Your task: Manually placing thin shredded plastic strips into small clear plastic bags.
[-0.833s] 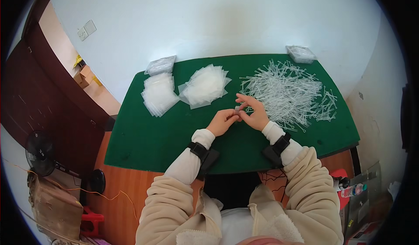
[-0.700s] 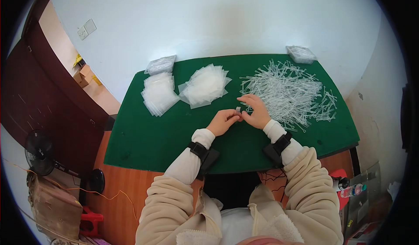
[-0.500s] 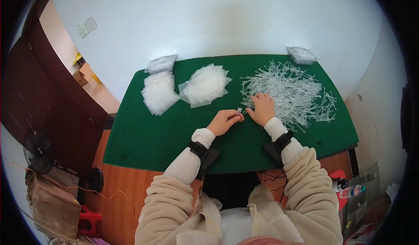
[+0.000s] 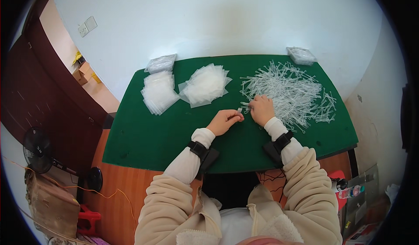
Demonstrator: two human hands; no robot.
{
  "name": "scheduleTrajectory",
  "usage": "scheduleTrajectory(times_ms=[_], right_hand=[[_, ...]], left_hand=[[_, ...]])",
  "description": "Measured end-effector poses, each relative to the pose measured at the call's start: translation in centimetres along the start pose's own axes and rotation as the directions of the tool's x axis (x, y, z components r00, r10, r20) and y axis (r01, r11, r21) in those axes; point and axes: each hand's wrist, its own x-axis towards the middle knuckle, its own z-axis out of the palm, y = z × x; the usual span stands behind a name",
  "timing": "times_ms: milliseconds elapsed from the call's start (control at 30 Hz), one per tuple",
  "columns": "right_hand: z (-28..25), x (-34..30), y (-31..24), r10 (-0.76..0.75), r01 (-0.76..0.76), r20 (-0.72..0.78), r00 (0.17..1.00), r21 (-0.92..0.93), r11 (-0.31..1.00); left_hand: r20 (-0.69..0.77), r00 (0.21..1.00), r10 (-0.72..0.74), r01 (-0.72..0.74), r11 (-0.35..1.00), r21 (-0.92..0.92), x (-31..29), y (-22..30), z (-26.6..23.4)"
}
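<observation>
A big heap of small clear plastic sticks with looped ends [image 4: 290, 92] covers the right of the green table. My right hand [image 4: 262, 109] is at the heap's left edge, its fingers closed on one or more sticks whose ends poke out toward the left. Just left of it, my left hand [image 4: 224, 122] is pinched, with pale ends of clear sticks showing at its fingertips. How many it holds is hidden. Farther left lie a fanned stack of translucent plastic bags [image 4: 204, 85] and another stack of bags [image 4: 159, 93].
At the far edge sit a wrapped clear packet [image 4: 161, 63] on the left and another packet [image 4: 301, 56] on the right. The green tabletop [image 4: 157, 136] meets a white wall behind. A black fan [image 4: 38, 149] and a red stool [image 4: 89, 220] stand at the left; a bottle [image 4: 352, 191] is low right.
My right hand's fingers have drawn together at the heap's edge, and stick ends now show beside them. My left hand has stayed in place, still pinched.
</observation>
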Motion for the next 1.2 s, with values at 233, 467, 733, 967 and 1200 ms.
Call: scheduleTrajectory(times_ms=[233,467,733,967,1200], right_hand=[[-1.1,0.4,-0.3,-0.017,0.014,0.082,0.996,0.039,0.999],[-1.5,0.9,-1.2,0.215,-0.182,0.017,0.976,0.598,0.781],[-2.5,0.9,-2.4,0.148,-0.225,0.172,0.974,0.811,0.54],[-2.3,0.9,-2.5,0.104,0.023,-0.086,0.991,0.868,0.496],[-3.5,0.8,-3.5,-0.09,0.29,-0.318,0.944,0.667,0.687]], left_hand=[[-0.013,1.0,0.007,-0.007,1.0,0.01,-0.1,0.0,0.0],[-0.165,0.986,0.02,-0.028,0.998,-0.048,0.1,-0.2,-0.3],[-0.286,0.954,-0.089,-0.014,0.941,-0.338,0.2,-0.5,-0.4],[-0.156,0.928,-0.338,0.155,0.731,-0.665,0.1,0.3,-0.8],[-0.059,0.94,-0.335,0.14,0.537,-0.832,0.1,0.2,-0.6]])
